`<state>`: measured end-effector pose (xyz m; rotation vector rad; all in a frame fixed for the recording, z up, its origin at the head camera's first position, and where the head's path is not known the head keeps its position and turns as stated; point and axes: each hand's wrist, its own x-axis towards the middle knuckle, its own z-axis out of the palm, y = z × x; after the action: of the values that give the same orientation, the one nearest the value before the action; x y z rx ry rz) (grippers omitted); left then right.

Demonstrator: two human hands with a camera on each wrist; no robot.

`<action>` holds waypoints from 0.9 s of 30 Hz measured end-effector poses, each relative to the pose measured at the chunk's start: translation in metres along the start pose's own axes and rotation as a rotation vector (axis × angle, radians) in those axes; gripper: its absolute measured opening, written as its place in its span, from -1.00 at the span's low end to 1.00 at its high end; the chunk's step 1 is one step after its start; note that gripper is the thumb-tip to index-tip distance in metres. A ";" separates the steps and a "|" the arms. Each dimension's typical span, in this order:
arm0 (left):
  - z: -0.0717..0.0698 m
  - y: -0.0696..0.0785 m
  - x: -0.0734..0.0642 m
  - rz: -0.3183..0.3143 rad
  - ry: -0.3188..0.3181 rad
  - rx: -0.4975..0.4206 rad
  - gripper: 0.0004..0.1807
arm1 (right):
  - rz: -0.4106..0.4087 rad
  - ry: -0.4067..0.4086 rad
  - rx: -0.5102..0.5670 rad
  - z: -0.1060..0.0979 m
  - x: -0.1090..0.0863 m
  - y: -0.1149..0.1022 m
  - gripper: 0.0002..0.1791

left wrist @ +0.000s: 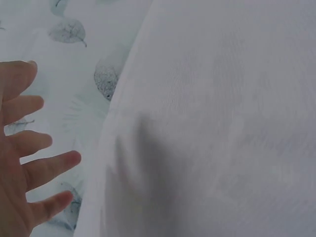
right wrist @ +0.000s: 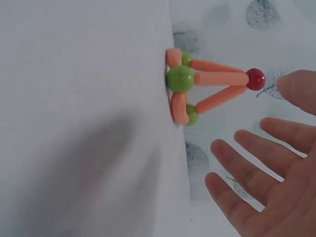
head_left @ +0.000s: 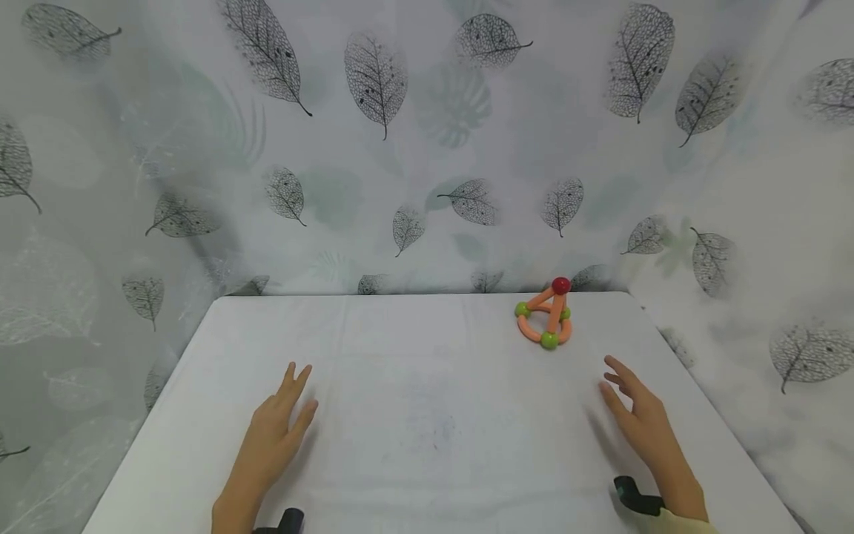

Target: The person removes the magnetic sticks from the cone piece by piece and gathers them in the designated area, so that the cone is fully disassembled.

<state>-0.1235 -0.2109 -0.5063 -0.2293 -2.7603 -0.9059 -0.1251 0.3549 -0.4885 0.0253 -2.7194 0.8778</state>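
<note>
A small pyramid-shaped model (head_left: 553,319) of orange rods and balls stands near the back right of the table. Its top ball (right wrist: 255,79) is red, and green balls (right wrist: 180,79) join the curved orange rods of its round base. My right hand (head_left: 643,419) hovers over the table's right side, in front of the model and apart from it, fingers spread and holding nothing. Over the left side hangs my left hand (head_left: 270,437), fingers extended and nothing in its grasp. In the left wrist view, the left hand (left wrist: 29,168) shows all its fingers spread apart.
A white cloth (head_left: 414,400) covers the table. Behind it and along both sides hangs pale fabric (head_left: 427,170) printed with dark leaves. Black wrist straps or mounts show at the right wrist (head_left: 637,497) and the left wrist (head_left: 288,521).
</note>
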 end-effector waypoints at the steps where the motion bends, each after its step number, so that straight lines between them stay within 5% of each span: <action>1: 0.002 0.002 0.001 0.003 0.007 -0.015 -0.36 | 0.002 0.002 0.022 0.002 0.003 -0.001 -0.38; 11: 0.025 0.018 0.012 -0.045 0.013 -0.291 -0.52 | 0.095 -0.091 0.264 0.030 0.043 -0.007 -0.45; 27: 0.056 0.042 0.019 0.016 -0.095 -0.714 -0.63 | 0.298 -0.002 0.417 0.067 0.083 -0.012 -0.42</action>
<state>-0.1423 -0.1422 -0.5217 -0.4126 -2.3864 -1.8815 -0.2209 0.3125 -0.5107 -0.2993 -2.5281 1.5154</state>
